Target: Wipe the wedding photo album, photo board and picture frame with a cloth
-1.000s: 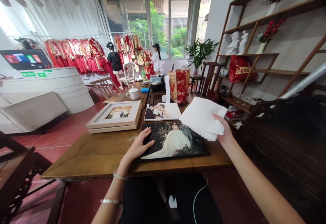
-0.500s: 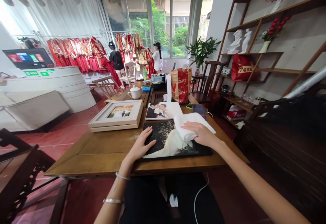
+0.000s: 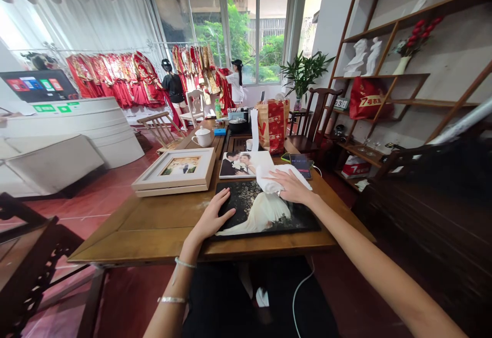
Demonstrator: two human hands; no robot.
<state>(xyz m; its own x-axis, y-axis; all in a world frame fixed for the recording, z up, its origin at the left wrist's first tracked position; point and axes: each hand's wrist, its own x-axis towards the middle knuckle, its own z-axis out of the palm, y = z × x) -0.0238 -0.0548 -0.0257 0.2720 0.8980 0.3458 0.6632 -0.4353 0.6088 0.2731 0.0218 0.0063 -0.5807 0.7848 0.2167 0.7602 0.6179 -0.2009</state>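
A dark photo panel (image 3: 249, 214) with a white gown pictured on it lies flat on the wooden table (image 3: 154, 225). My left hand (image 3: 212, 215) rests on its left edge, thumb spread away from the fingers. Bunched under my right hand (image 3: 294, 186) is a white cloth (image 3: 267, 176), pressed against the panel's upper right part and covering it there. Just behind the panel lies a lighter photo panel (image 3: 234, 166) showing a couple, partly covered by the cloth. To the left sits a pale picture frame (image 3: 175, 171), stacked on another frame-like piece.
A white lidded teapot (image 3: 202, 136), a black pot (image 3: 237, 125) and a red-and-brown paper bag (image 3: 272, 127) stand farther back. A phone (image 3: 301, 166) with a cable lies at the right. Two people are by the clothes racks; a wooden chair (image 3: 317, 117) stands beyond the bag.
My right hand and the cloth have moved up and left across the dark panel, uncovering more of its lower right. My left hand stays in place.
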